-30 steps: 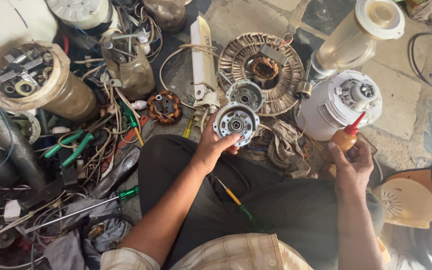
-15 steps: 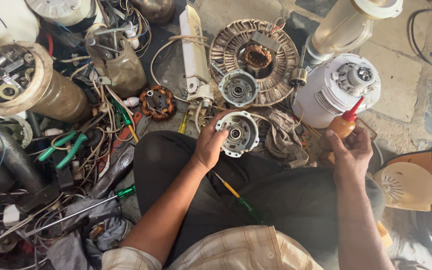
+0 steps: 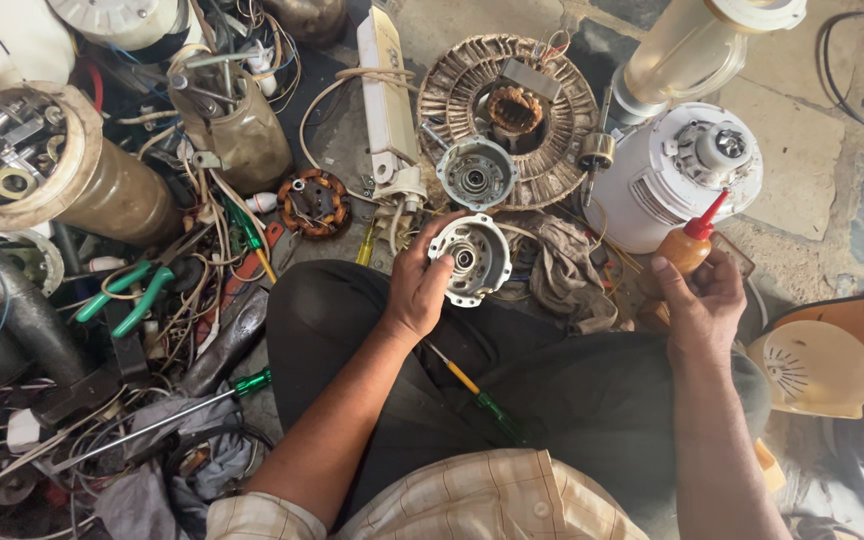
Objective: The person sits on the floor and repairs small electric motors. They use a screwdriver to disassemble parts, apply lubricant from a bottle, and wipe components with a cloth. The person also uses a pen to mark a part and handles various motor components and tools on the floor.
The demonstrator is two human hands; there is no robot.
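While curled round its rim, left hand [image 3: 418, 290] fingers [image 3: 430, 238] grasping a round metal motor end cover [image 3: 472, 260] above the dark-trousered lap [image 3: 552, 380], just below a second bearing cover [image 3: 476, 174] and a big copper-wound stator [image 3: 512, 115]; right hand [image 3: 704, 305] clenched on an amber oil bottle [image 3: 687, 245] with red nozzle, beside a white motor housing [image 3: 652, 190] on the stone floor [image 3: 802, 160]; green-yellow screwdriver [image 3: 477, 392] lying across the lap

Motor cover comes down toward the lap

The left hand [image 3: 417, 290] draws the round metal end cover [image 3: 469, 259] lower and nearer the knee than a second ago, while the right hand [image 3: 702, 305] lifts the red-tipped oil bottle [image 3: 687, 247] slightly.
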